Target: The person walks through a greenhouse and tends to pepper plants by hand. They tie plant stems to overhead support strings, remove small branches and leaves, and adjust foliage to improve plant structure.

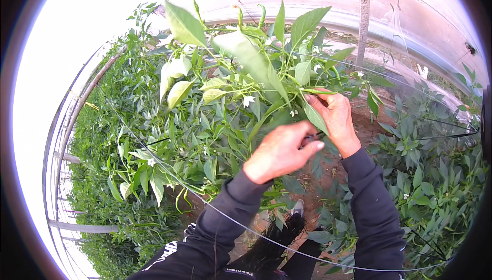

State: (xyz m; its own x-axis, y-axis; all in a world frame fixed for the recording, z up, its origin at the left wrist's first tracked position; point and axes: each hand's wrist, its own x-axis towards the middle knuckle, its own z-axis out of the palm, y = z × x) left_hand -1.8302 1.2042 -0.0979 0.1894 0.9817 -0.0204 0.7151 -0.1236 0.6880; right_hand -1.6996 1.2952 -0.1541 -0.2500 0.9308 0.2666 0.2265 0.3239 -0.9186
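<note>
In the upper middle, a pepper plant [246, 76] with white flowers and slender green peppers rises in front of me. My right hand [336, 114] grips the plant's stem area, its fingertips beside a thin green pepper [318, 92]; leaves partly cover the exact grip. My left hand [282, 149] is below and to the left, slightly blurred, its thumb and fingers closed around a thin dark strip [316, 136]. A large blurred leaf [246, 57] sticks up above both hands.
A thin wire [246, 227] curves across in front of my body, and another [369, 67] runs behind the plant. Dense pepper rows stand left [115, 126] and right [426, 176]. A post [363, 18] stands before the plastic greenhouse film [415, 14]. Bare soil [303, 182] shows around my shoe.
</note>
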